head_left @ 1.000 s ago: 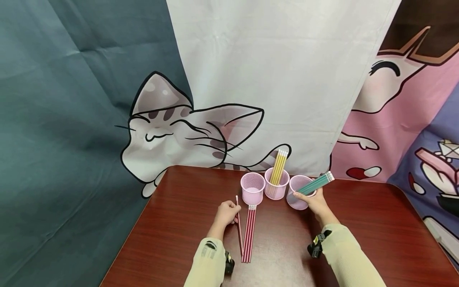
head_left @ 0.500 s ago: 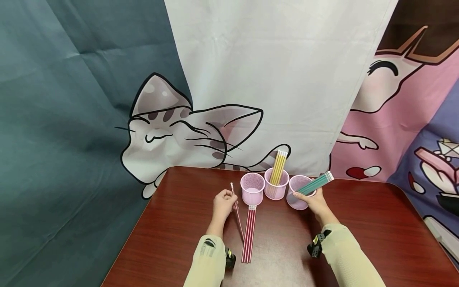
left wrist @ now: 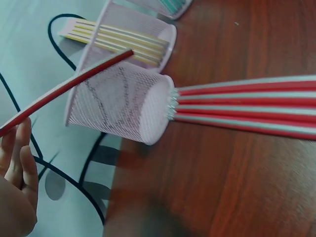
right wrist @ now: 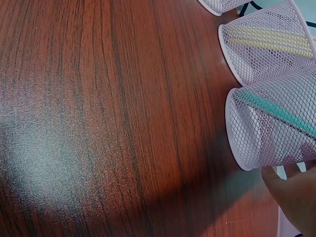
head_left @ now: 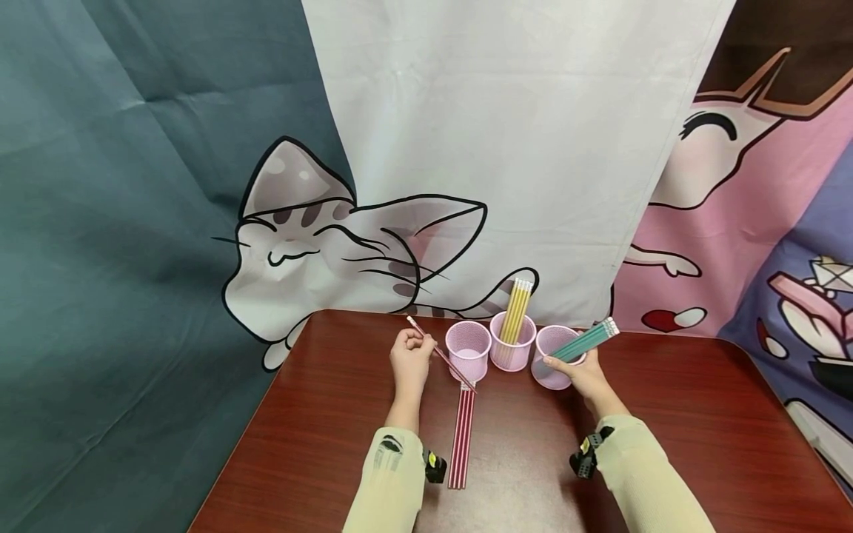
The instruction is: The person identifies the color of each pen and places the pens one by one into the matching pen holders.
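Observation:
My left hand (head_left: 410, 364) pinches one red pencil (head_left: 453, 367), tilted, its white eraser end up and to the left. The pencil's other end passes in front of the left pink mesh cup (head_left: 477, 364); no pencils show inside that cup. Several red pencils (head_left: 461, 444) lie side by side on the table, eraser ends by the cup's base. My right hand (head_left: 590, 379) holds the right mesh cup (head_left: 549, 376), thumb at its front near the rim; its other fingers are partly hidden. Green pencils (head_left: 588, 341) lean to the right in that cup.
Between the other two stands a middle mesh cup (head_left: 510, 360) with several yellow pencils (head_left: 516, 311) upright in it. The brown wooden table (head_left: 320, 414) ends at the back against a printed cloth (head_left: 520, 148) with cartoon figures.
My left hand has lifted the red pencil off the table and moved up, turning it from nearly lengthwise to slanted across the left cup. The right hand keeps its place.

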`<state>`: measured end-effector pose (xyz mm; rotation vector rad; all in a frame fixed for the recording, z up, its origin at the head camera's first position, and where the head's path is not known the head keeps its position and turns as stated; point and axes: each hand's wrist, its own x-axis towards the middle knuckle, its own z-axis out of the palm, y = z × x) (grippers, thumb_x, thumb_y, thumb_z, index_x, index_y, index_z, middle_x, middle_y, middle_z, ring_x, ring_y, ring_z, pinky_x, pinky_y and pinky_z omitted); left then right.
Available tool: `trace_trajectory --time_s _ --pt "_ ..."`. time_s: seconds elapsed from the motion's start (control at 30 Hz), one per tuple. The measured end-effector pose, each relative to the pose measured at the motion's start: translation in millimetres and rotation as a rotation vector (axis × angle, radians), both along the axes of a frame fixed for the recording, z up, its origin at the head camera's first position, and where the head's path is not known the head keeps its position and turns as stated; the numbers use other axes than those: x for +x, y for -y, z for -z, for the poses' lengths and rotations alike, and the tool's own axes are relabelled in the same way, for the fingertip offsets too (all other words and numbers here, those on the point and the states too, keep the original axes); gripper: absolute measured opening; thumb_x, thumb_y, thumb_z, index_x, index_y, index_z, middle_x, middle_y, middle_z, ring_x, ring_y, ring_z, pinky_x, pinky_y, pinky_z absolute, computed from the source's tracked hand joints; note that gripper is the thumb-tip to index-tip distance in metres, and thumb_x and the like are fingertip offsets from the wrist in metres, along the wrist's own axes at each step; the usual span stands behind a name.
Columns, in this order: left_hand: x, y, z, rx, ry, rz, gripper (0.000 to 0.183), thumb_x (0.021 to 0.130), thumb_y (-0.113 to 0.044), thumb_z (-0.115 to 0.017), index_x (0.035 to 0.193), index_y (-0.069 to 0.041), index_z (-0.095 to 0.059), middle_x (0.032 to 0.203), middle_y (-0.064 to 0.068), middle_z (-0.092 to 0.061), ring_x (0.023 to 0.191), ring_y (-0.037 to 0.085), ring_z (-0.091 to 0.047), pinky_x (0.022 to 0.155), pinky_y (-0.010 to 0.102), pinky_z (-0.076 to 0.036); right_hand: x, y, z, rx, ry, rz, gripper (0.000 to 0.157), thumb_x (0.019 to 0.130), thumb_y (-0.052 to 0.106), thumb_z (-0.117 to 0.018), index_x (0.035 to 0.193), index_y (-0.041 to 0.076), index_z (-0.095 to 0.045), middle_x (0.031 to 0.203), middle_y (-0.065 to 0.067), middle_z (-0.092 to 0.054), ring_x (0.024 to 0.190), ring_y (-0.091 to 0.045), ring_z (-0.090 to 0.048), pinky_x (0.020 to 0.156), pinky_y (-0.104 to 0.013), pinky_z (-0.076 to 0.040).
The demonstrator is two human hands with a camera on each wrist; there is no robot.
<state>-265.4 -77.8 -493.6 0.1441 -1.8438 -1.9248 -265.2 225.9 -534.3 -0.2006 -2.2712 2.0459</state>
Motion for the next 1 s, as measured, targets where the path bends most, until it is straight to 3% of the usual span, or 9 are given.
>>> trace_trajectory --time_s 0.07,0.17,0.27,0.4,0.7,1.0 --pt "1.4 -1 -7.4 0.036 -0.009 0.012 0.009 0.08 0.004 -0.06 0.084 0.008 -0.052 0.07 0.025 -0.064 0.055 0.035 -0.062 0.042 0.02 -0.044 -0.7 -1 1.0 0.008 -0.003 -0.006 0.1 0.076 0.011 -0.075 0.144 0.006 -0.003 0.144 -0.02 -0.019 0.128 -0.029 -0.024 0.108 -0.038 -0.019" --pt "8.4 -1 -22.5 0.054 -0.019 0.024 0.009 0.083 0.004 -0.057 0.084 0.01 -0.05 0.071 0.028 -0.063 0.058 0.043 -0.061 0.041 0.02 -0.044 -1.4 -1 1.2 0.003 0.008 -0.012 0.1 0.076 0.01 -0.075 0.145 0.006 -0.002 0.145 -0.019 -0.016 0.129 -0.028 -0.023 0.108 -0.038 -0.018" --pt "15.1 -1 -34.7 0.074 -0.038 0.038 0.011 0.086 0.004 -0.055 0.085 0.013 -0.048 0.074 0.033 -0.061 0.052 0.03 -0.062 0.042 0.02 -0.044 -0.9 0 0.5 -0.008 0.014 -0.011 0.1 0.076 0.01 -0.075 0.145 0.006 -0.002 0.145 -0.019 -0.016 0.129 -0.029 -0.022 0.108 -0.039 -0.017" --pt "15.1 0 -36.6 0.107 -0.069 0.052 0.014 0.09 0.002 -0.053 0.087 0.014 -0.046 0.08 0.038 -0.059 0.049 0.007 -0.059 0.041 0.018 -0.041 -0.2 0 1.1 -0.005 -0.001 -0.004 0.1 0.075 0.011 -0.076 0.144 0.005 -0.004 0.144 -0.02 -0.019 0.128 -0.03 -0.024 0.108 -0.04 -0.018" --pt "15.8 1 -44.9 0.175 -0.13 0.004 0.018 0.091 0.002 -0.052 0.096 0.017 -0.045 0.088 0.039 -0.058 0.055 0.006 -0.06 0.042 0.016 -0.04 -3.1 -4 5.7 0.014 0.016 -0.01 0.107 0.072 0.023 -0.079 0.144 0.006 -0.002 0.146 -0.019 -0.017 0.129 -0.028 -0.023 0.109 -0.039 -0.017" --pt "16.2 1 -43.6 0.177 -0.117 0.005 0.02 0.088 0.003 -0.056 0.097 0.018 -0.045 0.09 0.038 -0.059 0.057 0.004 -0.061 0.046 0.017 -0.043 1.1 -1 -1.1 0.0 0.005 -0.02 0.103 0.076 0.012 -0.075 0.145 0.005 0.001 0.147 -0.021 -0.013 0.131 -0.031 -0.019 0.109 -0.042 -0.014"
